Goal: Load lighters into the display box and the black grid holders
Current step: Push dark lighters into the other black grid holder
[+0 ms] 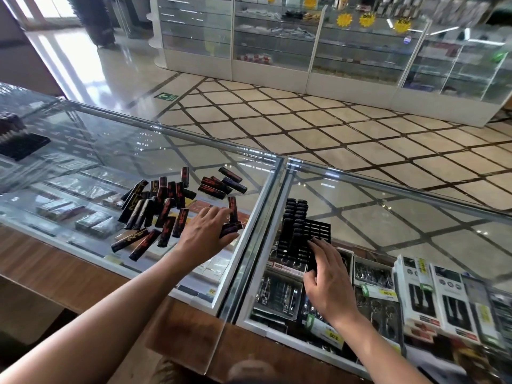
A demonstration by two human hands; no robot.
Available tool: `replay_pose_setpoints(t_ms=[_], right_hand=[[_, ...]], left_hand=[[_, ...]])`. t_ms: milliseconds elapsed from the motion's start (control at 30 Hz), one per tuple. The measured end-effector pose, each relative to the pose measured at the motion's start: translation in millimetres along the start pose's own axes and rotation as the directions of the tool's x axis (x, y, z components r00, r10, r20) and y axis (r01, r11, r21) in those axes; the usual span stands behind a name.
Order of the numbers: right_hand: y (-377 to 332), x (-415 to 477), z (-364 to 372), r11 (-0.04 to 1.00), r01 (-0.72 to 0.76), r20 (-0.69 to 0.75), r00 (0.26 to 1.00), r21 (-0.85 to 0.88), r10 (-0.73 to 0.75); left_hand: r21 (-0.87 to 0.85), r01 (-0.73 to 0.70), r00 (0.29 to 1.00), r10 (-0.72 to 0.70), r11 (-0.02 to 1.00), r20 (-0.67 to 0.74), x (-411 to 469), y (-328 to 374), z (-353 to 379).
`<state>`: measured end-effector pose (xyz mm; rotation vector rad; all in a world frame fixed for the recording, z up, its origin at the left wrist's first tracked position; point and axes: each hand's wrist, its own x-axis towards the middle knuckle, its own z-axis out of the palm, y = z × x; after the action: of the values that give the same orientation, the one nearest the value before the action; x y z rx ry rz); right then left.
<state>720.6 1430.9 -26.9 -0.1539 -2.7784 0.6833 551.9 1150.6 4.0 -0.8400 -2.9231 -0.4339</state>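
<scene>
gripping 2 lighters with left hand, right hand flat on 1 grid holder.

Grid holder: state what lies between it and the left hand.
Head view: only the metal frame strip lies between the left hand, gripping lighters, and the grid holder; no loose lighter sits there.

- Yellow price tag inside the right glass case, seen upside down: "3.00".
- Small yellow tag at the left glass case's near edge: "20".
- Green floor sign: white arrow, lettering too small to read.
- Yellow sunburst stickers on the far cabinets: print blurred.
</scene>
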Motion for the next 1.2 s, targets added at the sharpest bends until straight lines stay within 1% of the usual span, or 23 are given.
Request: replay_pose_setpoints(t_ms=[100, 167, 233, 300, 367, 433, 533, 633, 733, 800, 833, 900, 967, 1033, 1100, 1200], right_hand=[[-0.2, -0.2, 0.0, 1.0, -0.01, 0.01, 1.0, -0.001, 0.01], [-0.2, -0.3, -0.3, 1.0, -0.022, 0.015, 1.0, 0.001, 0.022], [-0.1, -0.5, -0.5, 1.0, -0.027, 0.021, 0.999, 0.001, 0.027], [0.1, -0.6, -0.5, 1.0, -0.027, 0.022, 0.999, 0.001, 0.027], [0.0, -0.4, -0.5, 0.999, -0.031, 0.022, 0.999, 0.009, 0.03], [-0.8, -0.8, -0.8, 0.999, -0.033, 0.023, 0.999, 0.01, 0.032], [-1.1, -1.1, -2.0, 0.999, -0.044, 0.026, 0.999, 0.008, 0.043], [-2.5, -0.9, -2.8, 0.999, -0.047, 0.029, 0.998, 0.006, 0.046], [-3.7, -1.3, -3.4, 0.999, -0.051, 0.032, 0.998, 0.011, 0.05], [-4.4, -1.3, -4.0, 0.999, -0.05, 0.025, 0.998, 0.017, 0.05], [-4.5, -1.3, -4.1, 0.999, -0.048, 0.023, 0.999, 0.019, 0.047], [-4.6, -1.0, -3.8, 0.999, -0.038, 0.018, 0.999, 0.02, 0.038], [-5.0, -0.7, -3.8, 0.999, -0.03, 0.007, 1.0, 0.02, 0.03], [-5.7, -0.5, -4.4, 0.999, -0.033, 0.002, 0.999, 0.02, 0.033], [-5.5, -0.3, -4.4, 0.999, -0.035, 0.001, 0.999, 0.018, 0.035], [-3.9, -0.1, -3.7, 0.999, -0.034, 0.012, 0.999, 0.012, 0.034]], left_hand=[[-0.078, -0.08, 0.992, 0.087, 0.994, 0.091, 6.8, -9.7, -4.3], [-0.07, -0.144, 0.977, 0.153, 0.987, 0.15, 11.9, -14.3, -11.2], [-0.048, -0.174, 0.963, 0.18, 0.984, 0.201, 16.9, -13.6, -21.9], [0.011, -0.187, 0.944, 0.177, 0.982, 0.277, 23.8, -11.1, -31.1], [0.09, -0.224, 0.913, 0.176, 0.971, 0.368, 32.1, -10.1, -36.2], [0.117, -0.244, 0.883, 0.171, 0.963, 0.436, 38.7, -11.1, -36.9], [0.028, -0.223, 0.873, 0.187, 0.974, 0.45, 43.8, -11.4, -35.0], [-0.042, -0.192, 0.904, 0.193, 0.981, 0.382, 46.9, -11.4, -35.4], [-0.024, -0.17, 0.922, 0.167, 0.985, 0.35, 46.1, -11.3, -38.4], [0.03, -0.158, 0.935, 0.14, 0.987, 0.327, 42.0, -12.7, -41.6], [0.089, -0.134, 0.948, 0.102, 0.987, 0.302, 39.4, -14.1, -44.5], [0.241, -0.049, 0.962, -0.019, 0.969, 0.272, 34.3, -17.5, -52.1], [0.349, 0.019, 0.936, -0.14, 0.937, 0.324, 29.3, -21.9, -58.1], [0.351, 0.037, 0.889, -0.191, 0.936, 0.415, 24.5, -24.4, -60.9], [0.32, 0.031, 0.856, -0.191, 0.947, 0.48, 19.3, -23.9, -59.7], [0.261, 0.008, 0.856, -0.142, 0.965, 0.498, 12.7, -16.3, -56.3]])
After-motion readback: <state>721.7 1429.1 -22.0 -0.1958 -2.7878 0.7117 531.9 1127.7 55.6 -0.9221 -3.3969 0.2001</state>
